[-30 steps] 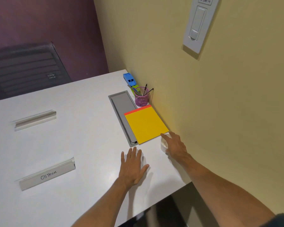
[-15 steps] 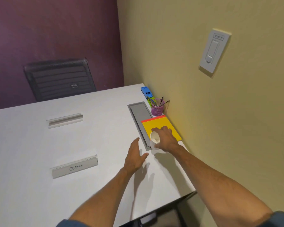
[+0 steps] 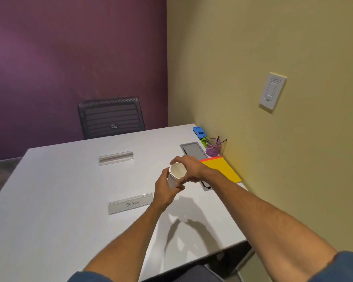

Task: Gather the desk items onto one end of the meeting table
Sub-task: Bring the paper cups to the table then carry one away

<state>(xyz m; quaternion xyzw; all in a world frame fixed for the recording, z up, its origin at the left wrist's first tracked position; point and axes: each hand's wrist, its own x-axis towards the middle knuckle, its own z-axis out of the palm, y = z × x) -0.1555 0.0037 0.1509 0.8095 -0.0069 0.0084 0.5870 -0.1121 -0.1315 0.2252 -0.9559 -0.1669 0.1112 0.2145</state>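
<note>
At frame centre both hands hold a white paper cup [image 3: 176, 174] above the white surface [image 3: 59, 200]: the right hand [image 3: 190, 167] curls around its rim, and the left hand [image 3: 165, 190] wraps its body. Right of them lies a yellow notepad [image 3: 222, 169].

A white paper cup [image 3: 176, 174] is held above the table [image 3: 55, 192], tilted so its open mouth faces the camera, just left of the yellow notepad [image 3: 222, 169]. That pad, with an orange-red strip along its far edge, lies flat against the wall. Beyond the pad stands a purple mesh pen cup [image 3: 213, 148] holding dark pens, then a green item [image 3: 204, 141] and a blue item [image 3: 198, 131]. Well left of the pad, two clear name holders lie on the table: a near one [image 3: 130, 203] lettered "OSTRICH" and a far one [image 3: 116, 157].
</note>
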